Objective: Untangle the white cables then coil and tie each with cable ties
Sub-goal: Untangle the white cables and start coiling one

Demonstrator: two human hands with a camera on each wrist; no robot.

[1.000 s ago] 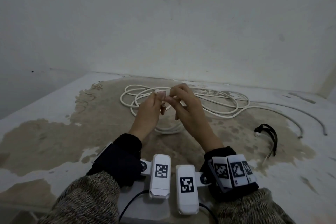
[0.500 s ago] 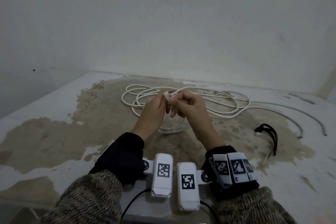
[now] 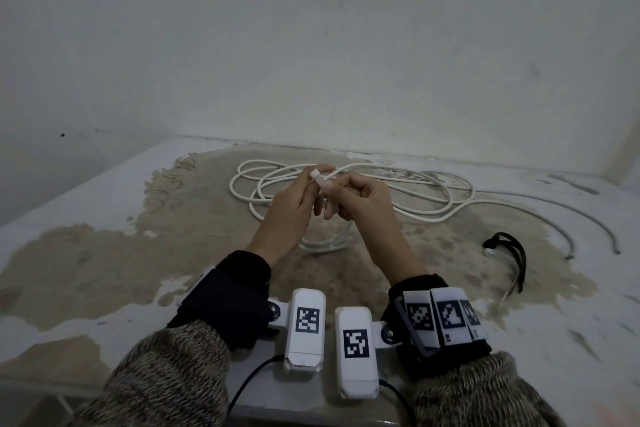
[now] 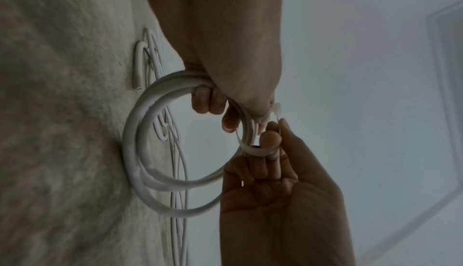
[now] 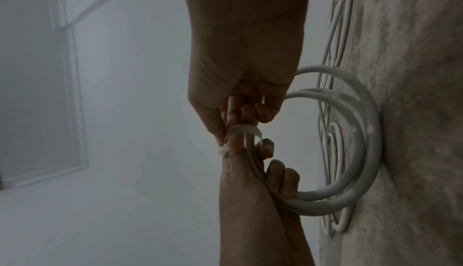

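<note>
Above the table, my left hand grips a small coil of white cable, which hangs below both hands. The left wrist view shows its fingers curled round the coil. A white cable tie loops round the coil's top, its head sticking up by my left thumb. My right hand pinches the tie's strap between thumb and finger. Behind the hands, a second white cable lies in loose loops on the table.
The table top is worn, with brown patches. A black strap bundle lies at the right, a thin grey cable curving past it. A wall closes the far side, and wrist-camera leads hang at the near edge.
My right hand's fingers have curled in and drawn slightly right and down along the tie. The tie's head now stands clear above my left thumb. The coil stays in my left hand.
</note>
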